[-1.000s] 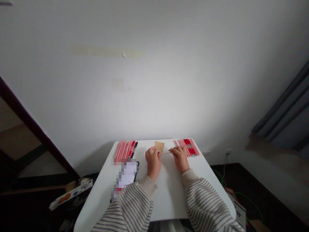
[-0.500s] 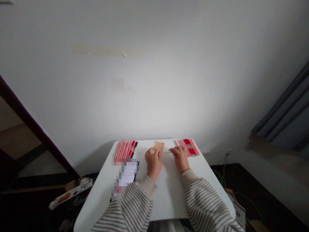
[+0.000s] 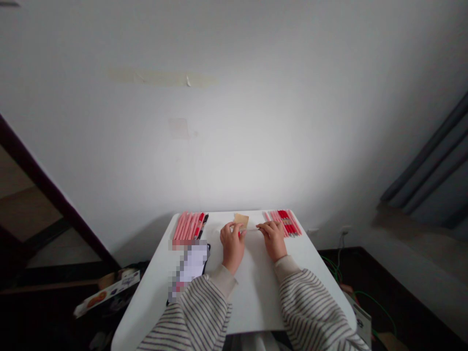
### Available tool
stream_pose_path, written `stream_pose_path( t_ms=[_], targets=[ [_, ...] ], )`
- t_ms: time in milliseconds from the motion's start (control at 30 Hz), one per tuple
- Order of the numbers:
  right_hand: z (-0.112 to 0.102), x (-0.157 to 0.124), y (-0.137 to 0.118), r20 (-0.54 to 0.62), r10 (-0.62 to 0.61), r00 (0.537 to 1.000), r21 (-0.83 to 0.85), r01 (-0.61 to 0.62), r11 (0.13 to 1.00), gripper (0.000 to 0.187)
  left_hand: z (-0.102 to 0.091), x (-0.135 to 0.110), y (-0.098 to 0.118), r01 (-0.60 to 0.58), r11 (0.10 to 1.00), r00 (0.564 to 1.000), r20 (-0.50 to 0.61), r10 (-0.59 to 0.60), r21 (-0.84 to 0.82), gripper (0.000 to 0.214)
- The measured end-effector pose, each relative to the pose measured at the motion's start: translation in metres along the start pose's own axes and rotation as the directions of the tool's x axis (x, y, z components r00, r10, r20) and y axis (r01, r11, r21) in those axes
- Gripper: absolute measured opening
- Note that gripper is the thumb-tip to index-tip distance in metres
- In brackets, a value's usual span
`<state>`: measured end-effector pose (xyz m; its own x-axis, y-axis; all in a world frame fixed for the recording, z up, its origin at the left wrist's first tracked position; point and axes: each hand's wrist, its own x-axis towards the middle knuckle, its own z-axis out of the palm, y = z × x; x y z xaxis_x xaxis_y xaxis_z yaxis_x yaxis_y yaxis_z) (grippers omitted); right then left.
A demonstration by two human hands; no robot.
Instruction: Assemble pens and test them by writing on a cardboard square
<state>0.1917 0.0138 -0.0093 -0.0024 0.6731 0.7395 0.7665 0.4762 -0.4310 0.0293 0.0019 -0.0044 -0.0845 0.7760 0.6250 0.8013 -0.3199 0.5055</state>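
Between my hands, above the white table, runs a thin pale rod (image 3: 252, 230) that looks like a pen refill. My right hand (image 3: 273, 240) pinches its dark right end. My left hand (image 3: 233, 243) is closed at the other end, and a small red pen part (image 3: 240, 234) shows between thumb and fingers; the rest of it is hidden. Just behind my left fingertips lies a tan paper square (image 3: 242, 220). Beyond my right hand is a row of pink and red pens (image 3: 288, 224), partly covered by the hand.
Another row of pink, red and black pens (image 3: 188, 225) lies at the table's back left. A blurred-out phone-like object (image 3: 193, 265) rests beside my left forearm. The white table (image 3: 256, 302) stands against a wall (image 3: 237, 161). Green cables (image 3: 331, 265) run on the floor at right.
My left fingers have shifted slightly, and a red bit now shows between them. My right hand has stayed nearly still, holding the rod's end.
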Motion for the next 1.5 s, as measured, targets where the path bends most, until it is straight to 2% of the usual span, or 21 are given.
stream_pose_path(
  t_ms=[233,600,1000,1267,1500],
  targets=[
    [-0.0002,0.0003,-0.0008,-0.009,-0.011,1.000,-0.012,0.011,1.000,0.022,0.0009,0.0005,0.0004,0.029,0.998,0.999,-0.015,-0.029,0.048,0.020],
    [0.0010,-0.0005,0.0009,0.007,-0.018,1.000,-0.012,0.018,1.000,0.025,-0.0004,0.0007,-0.0002,0.005,1.000,1.000,-0.003,-0.005,-0.021,0.019],
    [0.0017,-0.0002,0.0011,0.001,-0.020,1.000,-0.023,0.020,1.000,0.023,0.0024,0.0006,-0.0012,0.035,0.999,0.999,-0.010,-0.035,0.028,0.020],
    [0.0009,-0.0004,-0.0010,0.013,-0.015,1.000,-0.009,0.015,1.000,0.023,-0.0011,0.0008,0.0011,0.029,0.998,1.000,-0.001,-0.029,-0.062,0.015],
    [0.0023,-0.0007,0.0015,0.001,-0.015,1.000,-0.017,0.015,1.000,0.021,-0.0028,0.0018,0.0012,0.007,0.995,1.000,-0.003,-0.007,-0.100,0.021]
  ],
)
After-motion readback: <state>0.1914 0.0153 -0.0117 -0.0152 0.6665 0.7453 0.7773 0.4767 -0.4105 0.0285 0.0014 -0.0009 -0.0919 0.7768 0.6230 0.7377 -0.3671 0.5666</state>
